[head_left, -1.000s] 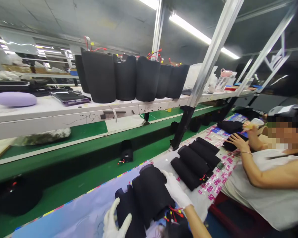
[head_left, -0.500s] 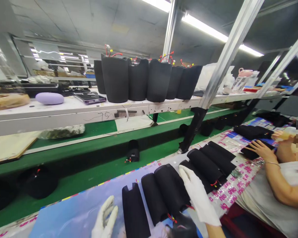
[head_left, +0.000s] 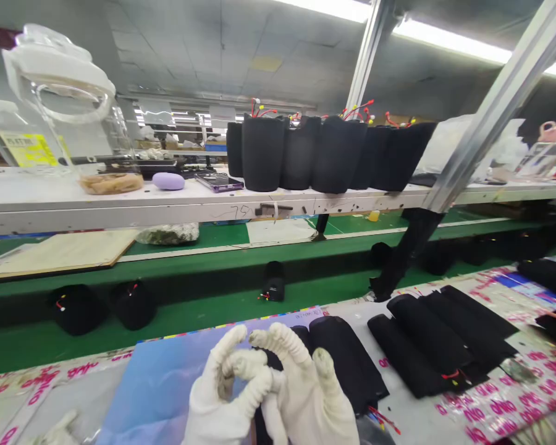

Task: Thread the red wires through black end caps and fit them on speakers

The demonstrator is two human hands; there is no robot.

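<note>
Two white-gloved hands meet low in view, the left hand (head_left: 227,395) curled against the right hand (head_left: 306,395), both narrowly closed; whether they hold anything between them cannot be told. Black sleeves (head_left: 347,364) lie just beyond the right hand, beside a blue sheet (head_left: 152,389). Further sleeves (head_left: 438,340) rest on pink-printed plastic (head_left: 505,408), with black cups (head_left: 338,154) on the shelf (head_left: 120,207) above.
</note>
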